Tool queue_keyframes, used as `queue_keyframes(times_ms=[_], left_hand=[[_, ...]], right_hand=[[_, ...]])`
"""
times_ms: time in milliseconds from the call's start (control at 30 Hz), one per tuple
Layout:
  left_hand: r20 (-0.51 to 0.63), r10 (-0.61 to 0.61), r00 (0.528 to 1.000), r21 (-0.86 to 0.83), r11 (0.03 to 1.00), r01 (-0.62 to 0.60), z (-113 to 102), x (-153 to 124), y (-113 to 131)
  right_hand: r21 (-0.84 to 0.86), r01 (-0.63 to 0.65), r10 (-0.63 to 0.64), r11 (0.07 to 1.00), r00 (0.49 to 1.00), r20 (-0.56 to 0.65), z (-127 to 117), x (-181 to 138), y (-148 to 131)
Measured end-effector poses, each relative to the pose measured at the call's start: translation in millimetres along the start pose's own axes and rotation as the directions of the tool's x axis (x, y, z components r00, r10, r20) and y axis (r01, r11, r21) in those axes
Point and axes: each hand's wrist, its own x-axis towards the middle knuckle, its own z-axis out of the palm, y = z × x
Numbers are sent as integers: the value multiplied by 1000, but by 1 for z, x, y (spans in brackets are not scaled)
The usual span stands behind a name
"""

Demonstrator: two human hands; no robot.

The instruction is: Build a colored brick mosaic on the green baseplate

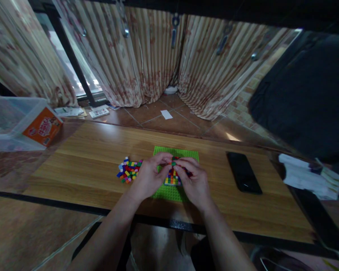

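A green studded baseplate [158, 194] lies on the wooden table, with a block of small multicoloured toy bricks [173, 180] built up on its middle. My left hand [151, 173] and my right hand [194, 178] meet over the far part of that block. Between the fingertips shows a small green brick [173, 163], pinched by my right thumb and forefinger. The left fingers are closed right beside it; what they grip is too small to make out. Left of my left hand is a loose pile of bricks [128, 170], partly covered by the hand.
A black phone [244, 172] lies on the table [81, 165] at the right. Beyond the left end stands a clear plastic bin [11, 124] with an orange label. Papers [307, 177] lie off the right end. Patterned curtains [147, 56] hang behind the table.
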Motion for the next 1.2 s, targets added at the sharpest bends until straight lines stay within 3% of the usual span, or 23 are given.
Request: queue_keyframes(times_ms=[267, 567, 767, 1000, 1200], left_hand=[[-29, -18, 999, 4, 1000, 18, 4, 1, 2], [-90, -120, 989, -159, 982, 105, 14, 1, 0], [-165, -116, 979, 51, 991, 126, 4, 3, -14], [-165, -89, 982, 195, 973, 121, -1, 3, -17], [-136, -79, 988, 238, 965, 110, -2, 4, -10]], right_hand=[[-23, 24, -25, 999, 999, -40, -2, 0, 2], [-270, 155, -181, 950, 980, -77, -9, 0, -3], [-288, 39, -92, 957, 981, -171, -32, 3, 8], [-301, 40, -53, 953, 998, -37, -43, 0, 20], [-306, 13, -19, 952, 1000, -18, -44, -1, 29]])
